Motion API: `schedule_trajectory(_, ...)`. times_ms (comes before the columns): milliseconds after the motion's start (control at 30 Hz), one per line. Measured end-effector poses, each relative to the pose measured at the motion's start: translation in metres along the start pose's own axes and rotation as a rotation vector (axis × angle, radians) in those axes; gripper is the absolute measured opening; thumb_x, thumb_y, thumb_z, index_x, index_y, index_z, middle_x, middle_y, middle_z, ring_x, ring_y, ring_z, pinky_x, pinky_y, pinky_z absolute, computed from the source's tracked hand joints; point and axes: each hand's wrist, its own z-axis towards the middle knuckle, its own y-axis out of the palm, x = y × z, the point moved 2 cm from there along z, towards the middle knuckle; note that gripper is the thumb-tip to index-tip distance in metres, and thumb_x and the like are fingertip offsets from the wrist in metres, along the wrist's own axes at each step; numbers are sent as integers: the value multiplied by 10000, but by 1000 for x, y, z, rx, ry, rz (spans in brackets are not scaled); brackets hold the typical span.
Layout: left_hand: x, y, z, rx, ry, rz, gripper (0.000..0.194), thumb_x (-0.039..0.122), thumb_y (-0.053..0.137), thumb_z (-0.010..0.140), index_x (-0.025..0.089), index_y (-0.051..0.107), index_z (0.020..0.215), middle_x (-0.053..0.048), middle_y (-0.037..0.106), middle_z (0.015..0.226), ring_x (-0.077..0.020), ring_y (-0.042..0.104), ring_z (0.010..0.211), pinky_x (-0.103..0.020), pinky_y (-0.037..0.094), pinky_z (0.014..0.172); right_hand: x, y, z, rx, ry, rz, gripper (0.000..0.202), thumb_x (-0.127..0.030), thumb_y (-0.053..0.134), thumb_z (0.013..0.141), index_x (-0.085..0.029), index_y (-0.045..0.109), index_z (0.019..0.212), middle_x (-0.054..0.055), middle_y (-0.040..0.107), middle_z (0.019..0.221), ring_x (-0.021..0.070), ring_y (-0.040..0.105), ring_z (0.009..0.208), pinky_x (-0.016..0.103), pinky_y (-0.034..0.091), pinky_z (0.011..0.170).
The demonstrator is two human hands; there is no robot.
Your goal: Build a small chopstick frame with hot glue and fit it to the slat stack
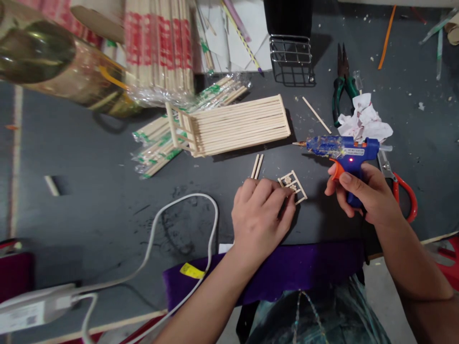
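Observation:
My right hand [362,191] is wrapped round the grip of a blue hot glue gun [353,155] with an orange trigger and a small red light; its nozzle points left. Down on the dark table, my left hand [263,210] has its fingers curled at the edge of a small frame of wooden sticks [294,184] with little pale pieces inside. Its thumb and fingertips meet there, partly hidden. Two short sticks [257,166] jut out beyond the knuckles. Farther back lies a slatted model [238,126] of wooden sticks, with a railed end at left.
Bundles of wrapped chopsticks [161,52] and a large bottle [39,57] fill the back left. Green-handled pliers [344,83], crumpled paper [366,119] and red-handled scissors [409,198] lie around the glue gun. A white cable [156,224] loops across the left front.

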Motion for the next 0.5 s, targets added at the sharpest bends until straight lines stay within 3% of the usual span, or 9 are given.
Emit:
schedule_trajectory(300, -1, 1, -3, -28, 41, -15, 51, 171, 676, 906, 182, 709, 944, -49, 669, 823, -212, 541, 772, -365, 443, 697, 1, 0, 1, -13, -5, 18, 265, -420, 703, 932, -171, 670, 1016, 8, 738, 793, 48, 558, 379, 175, 335, 330)
schedule_trajectory(500, -2, -1, -1, -16, -21, -25, 52, 181, 668, 904, 208, 628, 925, -35, 681, 845, -216, 563, 788, -371, 453, 726, 0, 0, 1, -1, 11, 4, 268, -424, 699, 934, -171, 668, 1016, 14, 738, 796, 49, 553, 380, 177, 331, 327)
